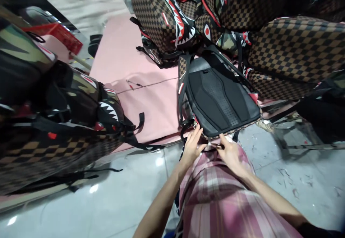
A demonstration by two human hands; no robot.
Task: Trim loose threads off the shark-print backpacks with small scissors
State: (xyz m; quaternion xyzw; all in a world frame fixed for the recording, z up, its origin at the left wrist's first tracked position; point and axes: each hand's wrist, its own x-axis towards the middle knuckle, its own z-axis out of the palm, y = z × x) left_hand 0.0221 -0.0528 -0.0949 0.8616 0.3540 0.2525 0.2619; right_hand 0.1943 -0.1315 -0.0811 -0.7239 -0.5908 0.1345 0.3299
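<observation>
A backpack lies back-side up in front of me, its black padded panel facing the camera and brown checkered sides showing. My left hand rests at its near lower edge, fingers extended against a black strap. My right hand is pinched on the same edge, and a small thin tool seems to show between its fingers; I cannot make it out. Both hands sit over my lap in pink plaid cloth.
Several checkered shark-mouth backpacks are heaped at the back and right. Another heap with camouflage ones fills the left. Pink sheet covers the floor between. A red basket stands far left. Grey glossy floor surrounds me.
</observation>
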